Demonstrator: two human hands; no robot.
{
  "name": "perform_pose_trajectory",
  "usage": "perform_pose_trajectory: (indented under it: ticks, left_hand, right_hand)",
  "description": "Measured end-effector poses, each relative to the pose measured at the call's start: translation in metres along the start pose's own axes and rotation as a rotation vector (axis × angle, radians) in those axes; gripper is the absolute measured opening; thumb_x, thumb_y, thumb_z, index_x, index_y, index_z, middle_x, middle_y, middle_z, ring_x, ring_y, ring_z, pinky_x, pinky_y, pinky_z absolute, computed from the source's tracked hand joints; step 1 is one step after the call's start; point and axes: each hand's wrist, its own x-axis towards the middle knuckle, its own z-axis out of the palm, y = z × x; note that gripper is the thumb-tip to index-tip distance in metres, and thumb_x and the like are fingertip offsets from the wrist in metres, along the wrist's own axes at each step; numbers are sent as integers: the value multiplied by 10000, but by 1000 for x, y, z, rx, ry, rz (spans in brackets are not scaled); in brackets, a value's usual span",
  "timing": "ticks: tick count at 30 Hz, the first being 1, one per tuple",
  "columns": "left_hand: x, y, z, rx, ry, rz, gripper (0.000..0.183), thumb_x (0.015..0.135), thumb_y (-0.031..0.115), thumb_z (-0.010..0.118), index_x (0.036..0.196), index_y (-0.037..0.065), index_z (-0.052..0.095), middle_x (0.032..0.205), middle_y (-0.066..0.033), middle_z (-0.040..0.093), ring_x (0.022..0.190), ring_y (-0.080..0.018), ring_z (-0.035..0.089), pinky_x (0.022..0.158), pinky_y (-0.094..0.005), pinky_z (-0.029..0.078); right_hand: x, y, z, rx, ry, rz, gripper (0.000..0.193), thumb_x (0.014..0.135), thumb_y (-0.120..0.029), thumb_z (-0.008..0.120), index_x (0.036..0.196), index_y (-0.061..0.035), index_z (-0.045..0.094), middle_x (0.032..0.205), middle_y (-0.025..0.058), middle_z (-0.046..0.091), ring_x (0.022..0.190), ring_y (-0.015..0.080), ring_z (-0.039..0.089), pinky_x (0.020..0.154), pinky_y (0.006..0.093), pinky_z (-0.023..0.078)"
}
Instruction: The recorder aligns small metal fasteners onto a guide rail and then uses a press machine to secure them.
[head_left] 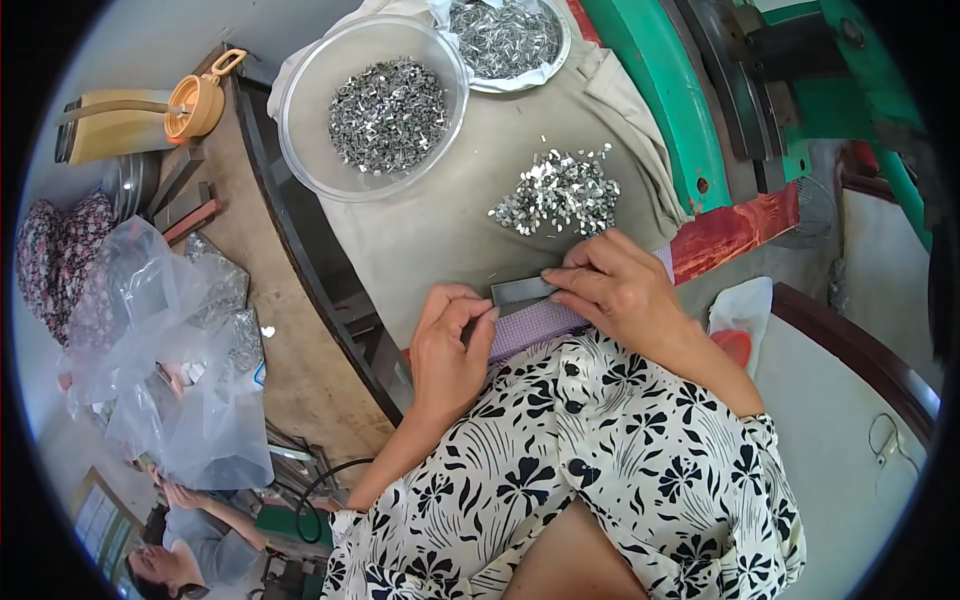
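The right hand [622,290] pinches a flat grey bar [520,291] at the cloth-covered worktop's [390,245] near edge; the left hand [448,342], narrowed at its left end, presumably steadies it, though I cannot tell its grip. Metal chips [562,195] lie within reach; beyond stands a green machine [645,70].
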Motion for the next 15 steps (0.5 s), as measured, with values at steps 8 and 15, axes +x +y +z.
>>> perform_pose_trajectory:
  ticks: [8,15]
  left_hand:
    - [6,2,1,69,-2,-34,129,934,75,638,871,-28,593,955,-137,581,763,-269,593,681,-354,473]
    - [9,5,3,96,-32,-56,152,910,72,675,831,-25,590,916,-110,574,699,-213,582,630,-313,462]
  right_hand:
    - [1,2,2,8,-17,-7,299,663,-92,833,955,-80,774,894,37,628,812,225,600,667,342,522]
    - [-1,1,2,-20,-12,-7,319,658,-85,828,972,-81,770,895,42,621,816,228,599,662,342,520]
